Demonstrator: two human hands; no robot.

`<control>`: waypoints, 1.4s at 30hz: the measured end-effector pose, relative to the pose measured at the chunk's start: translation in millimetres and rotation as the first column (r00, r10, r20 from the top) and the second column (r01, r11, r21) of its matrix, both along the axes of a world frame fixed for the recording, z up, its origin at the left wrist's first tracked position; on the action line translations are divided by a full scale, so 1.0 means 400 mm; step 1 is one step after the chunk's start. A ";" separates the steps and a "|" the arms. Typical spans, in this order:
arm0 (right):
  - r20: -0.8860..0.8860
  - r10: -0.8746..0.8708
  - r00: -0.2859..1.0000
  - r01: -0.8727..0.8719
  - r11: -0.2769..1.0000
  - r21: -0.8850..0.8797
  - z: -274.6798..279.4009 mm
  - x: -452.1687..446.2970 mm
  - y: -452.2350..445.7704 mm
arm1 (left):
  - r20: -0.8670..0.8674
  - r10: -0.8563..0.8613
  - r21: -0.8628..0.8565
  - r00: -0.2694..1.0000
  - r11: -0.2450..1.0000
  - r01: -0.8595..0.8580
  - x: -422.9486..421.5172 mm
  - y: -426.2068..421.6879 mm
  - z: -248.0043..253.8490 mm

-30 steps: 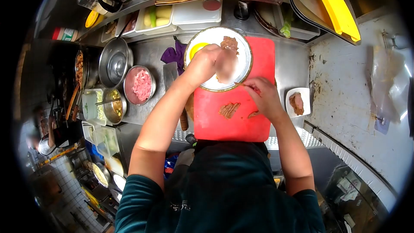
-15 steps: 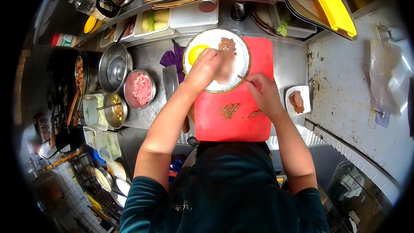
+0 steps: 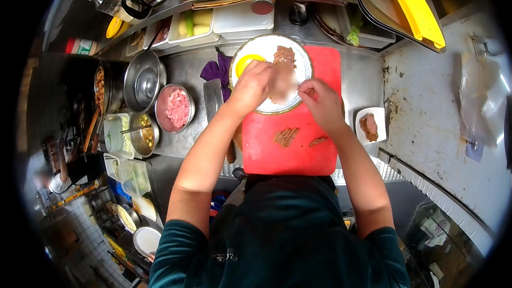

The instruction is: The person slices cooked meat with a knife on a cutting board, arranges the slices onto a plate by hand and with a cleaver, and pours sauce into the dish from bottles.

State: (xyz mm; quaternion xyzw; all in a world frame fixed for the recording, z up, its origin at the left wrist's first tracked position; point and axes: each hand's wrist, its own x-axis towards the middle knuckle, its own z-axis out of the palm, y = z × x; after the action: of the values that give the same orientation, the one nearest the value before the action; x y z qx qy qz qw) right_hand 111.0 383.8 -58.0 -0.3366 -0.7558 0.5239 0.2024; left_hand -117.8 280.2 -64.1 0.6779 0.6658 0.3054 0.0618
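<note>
Higher and farther left than in the earlier frame, our right hand (image 3: 321,100) reaches the right rim of the plate (image 3: 302,64). We see the red cutting board (image 3: 288,162) right of centre, the plate over its upper left. Our left hand (image 3: 249,86) hovers mid-plate near a yellow bowl (image 3: 244,60); we cannot tell whether either hand grips anything. Browned meat (image 3: 284,54) lies upper right on the plate, meat pieces (image 3: 286,137) below on the board.

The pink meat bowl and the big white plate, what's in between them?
In the head view, a flat metal blade and a purple cloth lie between the bowl and plate.
</note>
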 end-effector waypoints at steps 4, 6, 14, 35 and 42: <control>-0.061 -0.001 0.998 -0.006 0.993 -0.114 -0.033 -0.031 0.005 | 0.162 0.015 -0.034 0.987 0.999 -0.010 0.029 -0.015 0.052; -0.087 -0.002 0.996 -0.017 0.976 -0.219 -0.051 -0.044 0.005 | 0.191 0.004 -0.043 0.982 0.999 0.004 0.038 -0.021 0.057; -0.216 -0.049 0.975 0.022 0.992 -0.124 -0.139 -0.102 0.013 | 0.193 0.191 -0.167 0.962 0.973 -0.159 0.026 -0.018 0.013; 0.049 -0.220 0.974 0.214 0.971 0.110 -0.093 -0.154 0.011 | -0.276 0.240 -0.167 0.931 0.942 -0.292 0.072 0.007 0.031; 0.122 0.150 0.981 -0.168 0.973 0.158 -0.027 -0.018 -0.003 | -0.200 0.298 -0.093 0.933 0.942 -0.321 0.076 -0.027 0.019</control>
State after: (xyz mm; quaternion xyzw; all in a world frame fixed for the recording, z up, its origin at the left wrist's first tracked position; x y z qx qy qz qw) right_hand 103.7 382.5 -68.6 -0.2849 -0.8318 0.4536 0.1456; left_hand -87.3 269.5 -56.3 0.5843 0.7849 0.2060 -0.0066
